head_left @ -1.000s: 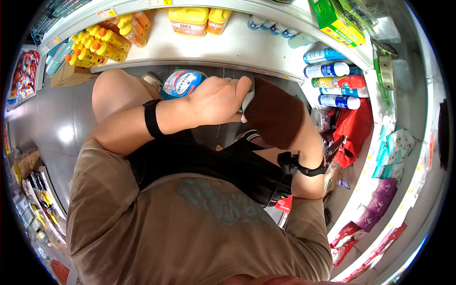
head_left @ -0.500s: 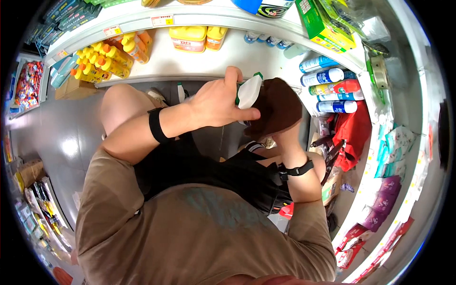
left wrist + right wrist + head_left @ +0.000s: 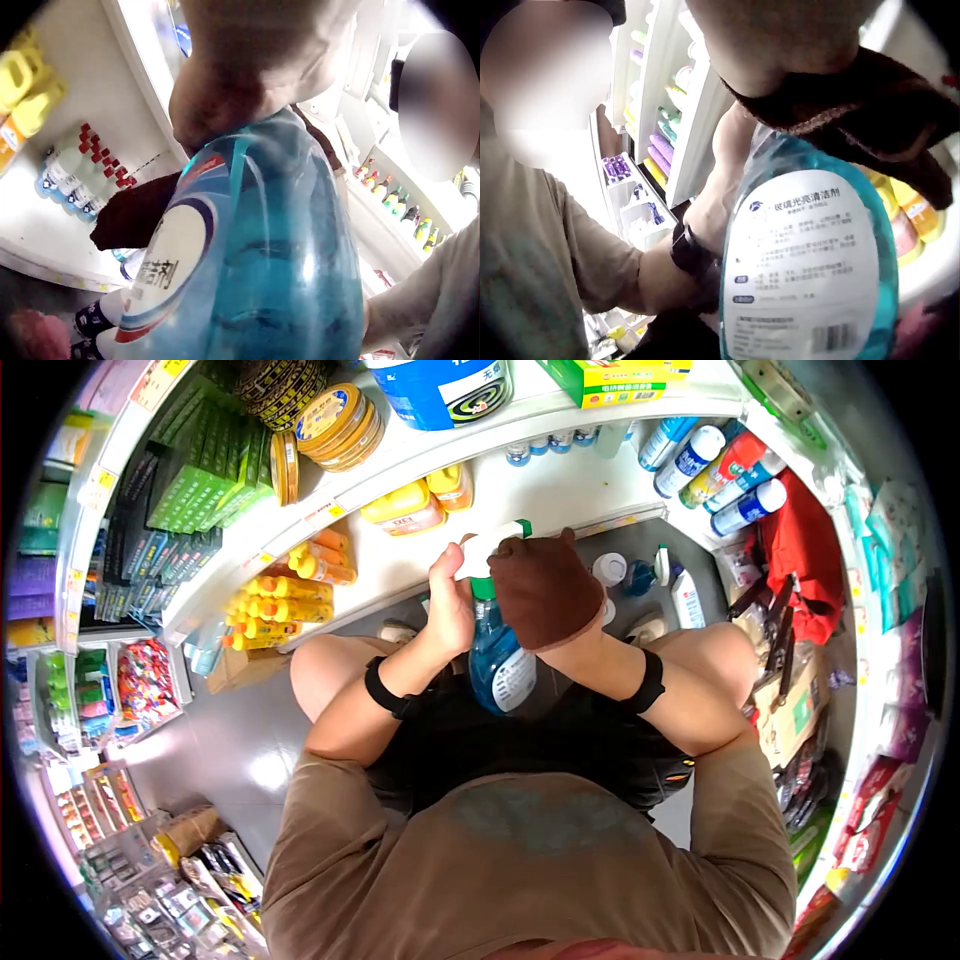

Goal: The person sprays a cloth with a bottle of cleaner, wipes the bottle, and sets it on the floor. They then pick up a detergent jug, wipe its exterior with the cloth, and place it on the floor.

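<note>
Before white shop shelves (image 3: pixel 560 490), over probably grey tiled floor (image 3: pixel 240 740).

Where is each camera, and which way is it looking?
Head: worn on the head, looking down at the blue spray bottle, the brown cloth, left hand, both arms and knees.
Left wrist: under the left hand, facing the bottle's front label.
Right wrist: under the right hand, facing the bottle's back label and the left arm.
All three share the bottle and cloth.
</note>
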The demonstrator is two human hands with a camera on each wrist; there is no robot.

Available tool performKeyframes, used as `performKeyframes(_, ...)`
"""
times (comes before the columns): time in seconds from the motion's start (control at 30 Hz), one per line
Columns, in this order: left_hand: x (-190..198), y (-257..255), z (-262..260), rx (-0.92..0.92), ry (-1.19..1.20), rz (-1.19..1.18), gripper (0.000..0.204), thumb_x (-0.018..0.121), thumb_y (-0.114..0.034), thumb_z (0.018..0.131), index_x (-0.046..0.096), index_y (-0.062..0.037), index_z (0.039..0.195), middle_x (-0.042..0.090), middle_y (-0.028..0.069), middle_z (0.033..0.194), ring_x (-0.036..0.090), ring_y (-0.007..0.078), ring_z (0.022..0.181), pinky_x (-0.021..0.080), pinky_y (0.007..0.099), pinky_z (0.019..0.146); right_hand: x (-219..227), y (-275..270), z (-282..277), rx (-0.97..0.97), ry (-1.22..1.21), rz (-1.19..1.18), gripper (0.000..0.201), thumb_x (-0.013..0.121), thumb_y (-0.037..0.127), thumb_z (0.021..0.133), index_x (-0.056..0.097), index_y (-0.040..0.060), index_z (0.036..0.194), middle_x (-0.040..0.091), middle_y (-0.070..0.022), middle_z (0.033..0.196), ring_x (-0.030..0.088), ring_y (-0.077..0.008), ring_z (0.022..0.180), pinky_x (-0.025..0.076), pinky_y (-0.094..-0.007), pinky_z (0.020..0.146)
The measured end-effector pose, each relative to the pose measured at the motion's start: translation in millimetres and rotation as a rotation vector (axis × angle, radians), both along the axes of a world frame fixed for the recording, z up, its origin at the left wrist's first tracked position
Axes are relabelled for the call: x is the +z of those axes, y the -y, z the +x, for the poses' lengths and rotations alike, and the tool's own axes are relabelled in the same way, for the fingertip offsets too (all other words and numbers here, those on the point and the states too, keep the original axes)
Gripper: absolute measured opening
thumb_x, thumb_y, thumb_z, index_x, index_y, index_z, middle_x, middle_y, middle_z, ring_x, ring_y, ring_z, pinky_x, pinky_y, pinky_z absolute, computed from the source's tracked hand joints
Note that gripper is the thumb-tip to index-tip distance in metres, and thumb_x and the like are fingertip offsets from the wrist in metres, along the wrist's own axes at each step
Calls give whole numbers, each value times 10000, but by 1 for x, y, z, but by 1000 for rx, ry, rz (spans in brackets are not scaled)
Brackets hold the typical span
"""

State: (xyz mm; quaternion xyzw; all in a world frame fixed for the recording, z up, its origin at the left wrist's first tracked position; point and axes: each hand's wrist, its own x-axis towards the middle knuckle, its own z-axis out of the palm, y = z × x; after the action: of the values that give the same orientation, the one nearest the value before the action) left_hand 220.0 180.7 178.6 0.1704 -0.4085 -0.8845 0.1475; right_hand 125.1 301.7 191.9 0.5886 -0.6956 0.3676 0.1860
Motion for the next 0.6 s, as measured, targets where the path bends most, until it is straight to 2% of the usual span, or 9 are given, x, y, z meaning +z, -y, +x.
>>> performKeyframes(0.1, -3, 3, 0, -41, 80, -32, 865, 325, -677, 941, 397, 19, 1448, 502, 212, 1429, 514, 326, 1289, 378, 419, 1118, 5, -2, 7, 111, 176, 325, 232, 647, 139, 787, 687, 109, 1014, 651, -46, 1014, 633, -247, 974, 529, -421, 854)
performKeyframes(0.13, -6, 5, 1, -65, 100, -38, 892, 306, -695, 938, 393, 34, 1446, 481, 228, 1444, 518, 341, 1284, 387, 429, 1113, 2, -1, 5, 119, 79, 71, 176, 634, 153, 810, 684, 124, 977, 635, -28, 960, 633, -210, 942, 532, -364, 760)
performKeyframes(0.23, -13, 7, -3, -48, 87, -19, 877, 309, -693, 942, 409, 27, 1432, 504, 223, 1422, 534, 343, 1262, 396, 437, 1105, 18, -3, -7, 202, 106, 221, 200, 630, 159, 813, 675, 113, 1002, 632, -35, 982, 628, -224, 959, 523, -389, 811)
performKeyframes(0.33, -10, 1, -11, -22, 11, 51, 820, 325, -663, 961, 434, 10, 1417, 538, 194, 1391, 541, 324, 1254, 408, 440, 1092, 0, -3, -15, 20, 17, 195, 243, 636, 165, 813, 661, 97, 1045, 640, -54, 1070, 622, -243, 1010, 503, -391, 893)
performKeyframes(0.4, -1, -5, -14, 65, 56, 17, 676, 336, -556, 1012, 460, -15, 1397, 563, 154, 1362, 551, 284, 1237, 408, 425, 1088, 9, -7, -14, -43, -30, 239, 274, 646, 169, 809, 655, 88, 1070, 638, -74, 1125, 612, -262, 1049, 476, -421, 949)
performKeyframes(0.47, 1, -9, -10, 25, 86, -20, 598, 339, -484, 1036, 474, -18, 1386, 570, 137, 1347, 549, 256, 1228, 407, 403, 1077, 18, -11, -15, 1, -87, 306, 300, 665, 171, 799, 661, 87, 1088, 634, -98, 1179, 598, -286, 1099, 438, -494, 1005)
performKeyframes(0.53, -2, -10, -8, -40, 55, -113, 538, 342, -426, 1053, 496, -17, 1366, 588, 122, 1314, 544, 222, 1216, 410, 368, 1055, 8, -9, -7, 76, 89, 140, 305, 668, 170, 799, 664, 89, 1093, 635, -94, 1166, 598, -287, 1097, 441, -496, 1001)
performKeyframes(0.57, -2, -10, -8, -16, 88, -63, 523, 350, -412, 1055, 500, -16, 1361, 590, 122, 1311, 546, 219, 1210, 414, 365, 1052, 4, -9, -4, 115, 178, 55, 307, 669, 170, 800, 666, 90, 1096, 635, -91, 1160, 598, -287, 1096, 443, -497, 998)
performKeyframes(0.6, -2, -9, -10, 8, 122, -15, 508, 357, -398, 1056, 504, -16, 1356, 591, 122, 1307, 548, 217, 1205, 418, 362, 1048, 5, -8, -10, 184, 122, 55, 309, 673, 163, 800, 668, 93, 1100, 638, -88, 1157, 607, -279, 1079, 472, -444, 977)
